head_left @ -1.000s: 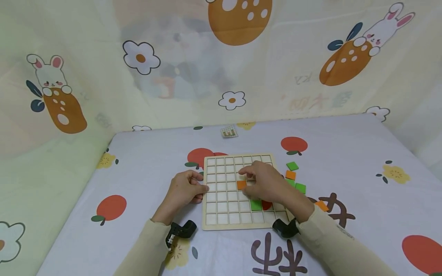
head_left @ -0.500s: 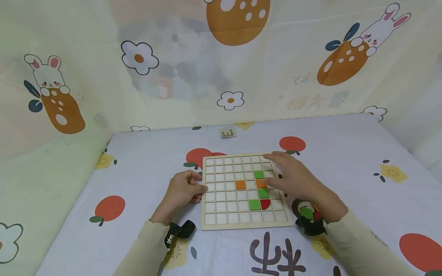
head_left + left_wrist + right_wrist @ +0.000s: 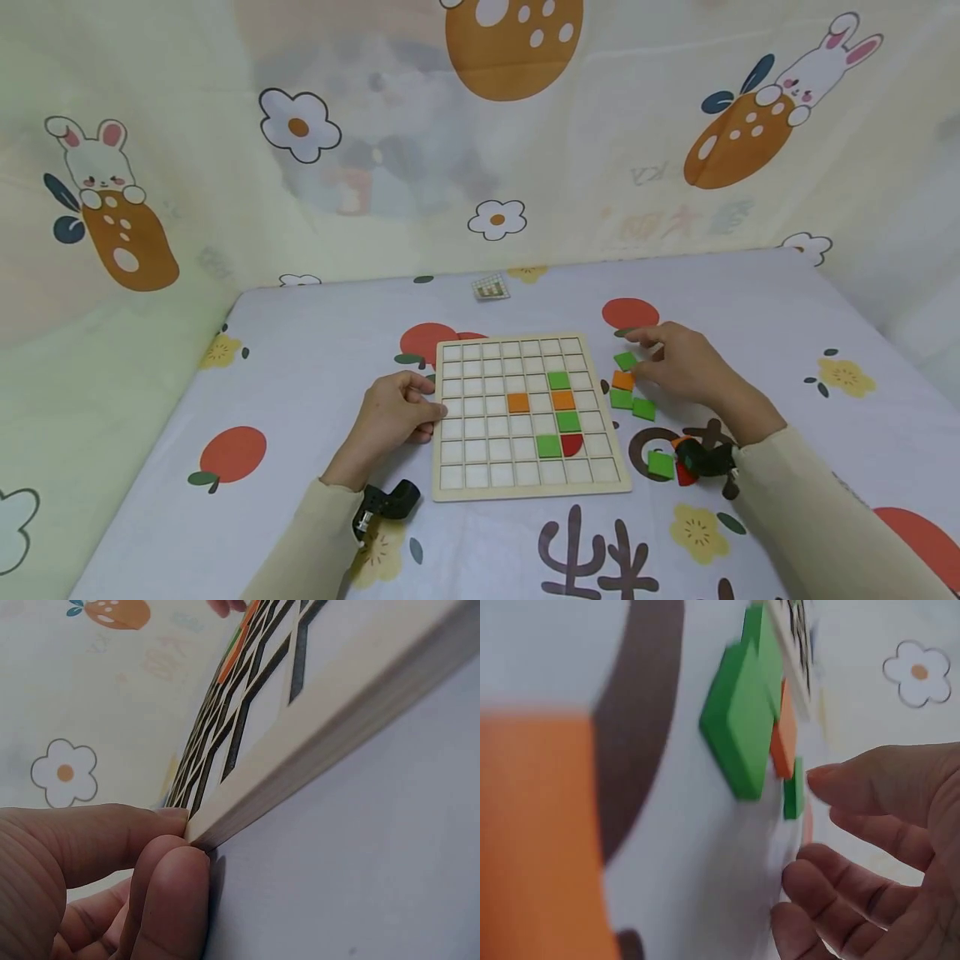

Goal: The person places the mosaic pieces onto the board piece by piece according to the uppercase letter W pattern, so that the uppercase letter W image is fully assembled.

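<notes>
A wooden grid board (image 3: pixel 493 495) lies on the table. Set in its cells are several tiles, among them an orange tile (image 3: pixel 518 402), a green tile (image 3: pixel 558 381) and a red round-edged tile (image 3: pixel 572 445). At the board's left edge, my left hand (image 3: pixel 392 417) holds the rim between thumb and bent fingers. Off the board's right side, my right hand (image 3: pixel 686 367) hovers with loosely bent fingers and nothing between them. Close to its fingertips lie a loose green tile (image 3: pixel 626 361) and a loose orange tile (image 3: pixel 622 381); two more green tiles (image 3: pixel 739 724) are just nearer.
Nearer the right wrist lie another green tile (image 3: pixel 661 465) and a red piece (image 3: pixel 685 475), partly covered by the black wrist camera (image 3: pixel 707 458). A small patterned card (image 3: pixel 491 287) sits behind the board. A printed cloth (image 3: pixel 360 167) hangs at the table's back edge.
My right hand has moved right, from over the board to the loose tiles, uncovering the tiles in the board's right half. My left hand has stayed at the left rim.
</notes>
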`<state>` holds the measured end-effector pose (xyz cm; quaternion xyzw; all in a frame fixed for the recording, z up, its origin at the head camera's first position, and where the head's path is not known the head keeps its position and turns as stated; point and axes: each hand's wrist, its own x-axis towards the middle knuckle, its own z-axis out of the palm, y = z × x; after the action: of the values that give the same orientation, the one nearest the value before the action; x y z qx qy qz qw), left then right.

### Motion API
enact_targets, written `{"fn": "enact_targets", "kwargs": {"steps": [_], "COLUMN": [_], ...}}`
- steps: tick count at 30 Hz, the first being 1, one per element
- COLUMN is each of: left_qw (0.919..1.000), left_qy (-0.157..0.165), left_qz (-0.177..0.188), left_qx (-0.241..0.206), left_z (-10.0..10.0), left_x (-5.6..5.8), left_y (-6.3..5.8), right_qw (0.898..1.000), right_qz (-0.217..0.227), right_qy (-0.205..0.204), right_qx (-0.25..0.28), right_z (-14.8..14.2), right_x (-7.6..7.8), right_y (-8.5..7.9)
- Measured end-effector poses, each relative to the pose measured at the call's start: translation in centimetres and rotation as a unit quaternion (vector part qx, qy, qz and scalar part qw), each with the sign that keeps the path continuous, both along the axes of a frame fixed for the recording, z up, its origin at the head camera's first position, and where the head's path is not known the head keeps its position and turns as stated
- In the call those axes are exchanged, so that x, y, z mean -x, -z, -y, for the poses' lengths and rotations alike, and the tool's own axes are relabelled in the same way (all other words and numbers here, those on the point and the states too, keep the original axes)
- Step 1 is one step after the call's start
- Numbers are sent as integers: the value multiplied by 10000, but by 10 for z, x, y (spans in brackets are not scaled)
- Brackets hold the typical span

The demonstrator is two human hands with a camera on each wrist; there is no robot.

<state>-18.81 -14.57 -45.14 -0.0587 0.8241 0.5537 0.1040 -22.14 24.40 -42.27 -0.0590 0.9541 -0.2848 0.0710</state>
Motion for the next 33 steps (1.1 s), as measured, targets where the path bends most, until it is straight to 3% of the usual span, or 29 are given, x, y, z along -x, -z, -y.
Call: {"fn": "enact_targets", "kwargs": {"steps": [8, 17, 25, 33], "left_qw": [9999, 9998, 9998, 9998], "left_qy": [110, 105, 63, 72], "left_qz": [-69, -111, -148, -158], "left_qx": [-97, -98, -102, -103], "left_z": [0, 0, 1, 1], "left_x": [-2, -1, -1, -1], "left_y": [0, 1, 2, 2], "right_qw": [9992, 9986, 9998, 9947], "right_qz": [-18, 113, -65, 191], "right_qy": [-185, -94, 193, 302], "right_qx": [-357, -499, 44, 968], "right_z": [-7, -5, -2, 0], "right_x": [15, 17, 13, 12], "right_y": [7, 4, 4, 10]}}
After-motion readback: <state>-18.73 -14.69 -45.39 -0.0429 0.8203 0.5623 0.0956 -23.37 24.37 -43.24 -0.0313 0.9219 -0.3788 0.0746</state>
